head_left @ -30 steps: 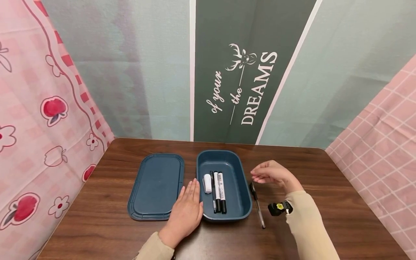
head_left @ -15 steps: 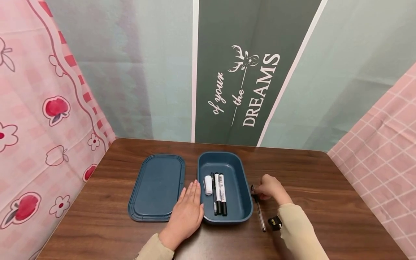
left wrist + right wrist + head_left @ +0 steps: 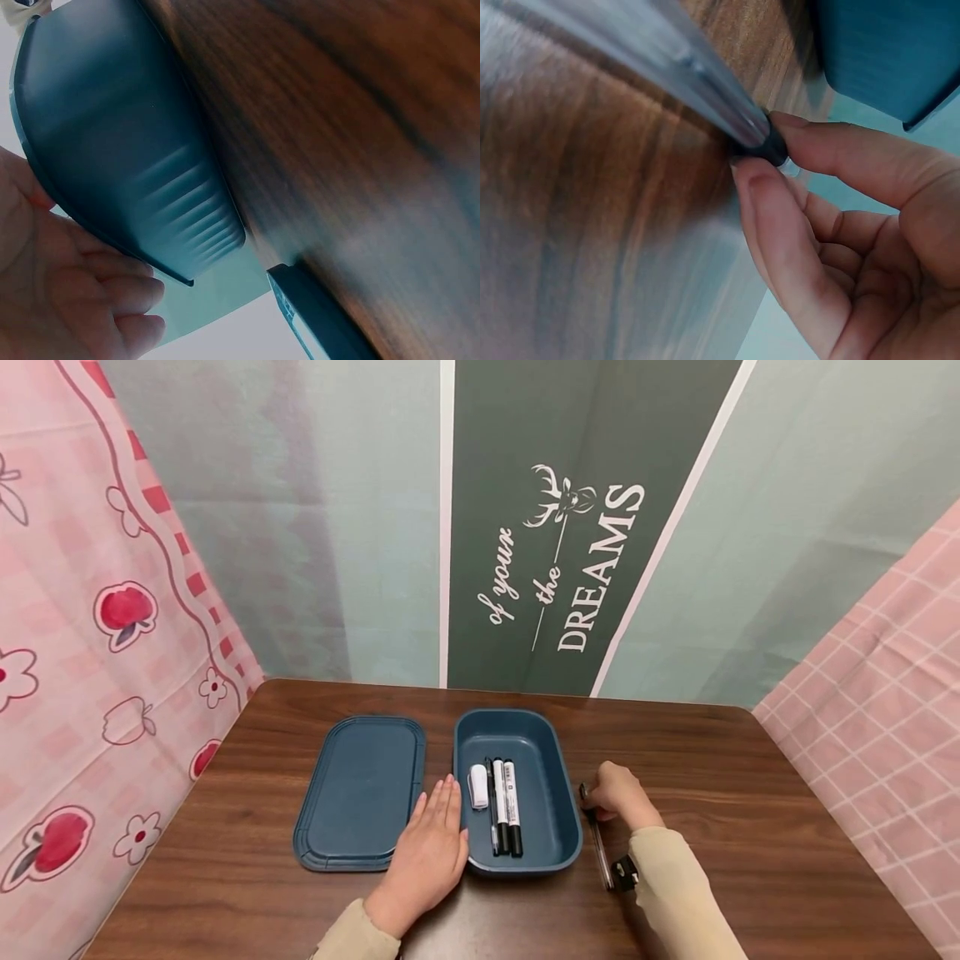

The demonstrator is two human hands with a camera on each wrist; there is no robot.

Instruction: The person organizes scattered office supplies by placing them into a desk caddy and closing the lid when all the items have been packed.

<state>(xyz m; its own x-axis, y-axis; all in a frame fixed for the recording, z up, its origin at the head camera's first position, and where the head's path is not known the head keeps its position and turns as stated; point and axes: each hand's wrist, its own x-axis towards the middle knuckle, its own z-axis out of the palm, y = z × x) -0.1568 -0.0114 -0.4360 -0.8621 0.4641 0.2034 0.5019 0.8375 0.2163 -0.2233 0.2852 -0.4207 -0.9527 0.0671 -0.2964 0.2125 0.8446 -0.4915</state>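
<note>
A clear-barrelled pen with a black cap (image 3: pixel 601 855) lies on the table along the right side of a blue box (image 3: pixel 546 793). My right hand (image 3: pixel 621 797) pinches it near the cap between thumb and forefinger, seen close up in the right wrist view. Straight fingers of my left hand (image 3: pixel 427 853) rest against the box's left rim. Inside the box, two white markers with black ends (image 3: pixel 512 806), a slim black pen (image 3: pixel 492 814) and a short white item (image 3: pixel 478 787) of unclear kind lie side by side.
A blue lid (image 3: pixel 363 793) lies flat left of the box. The brown wooden table (image 3: pixel 697 760) backs onto a green printed curtain (image 3: pixel 375 568). Pink cloths hang at both sides. A small black device (image 3: pixel 624 873) sits at the right wrist.
My right hand has come down from above the table beside the box onto the pen and pinches it. The left hand and the box have stayed in place.
</note>
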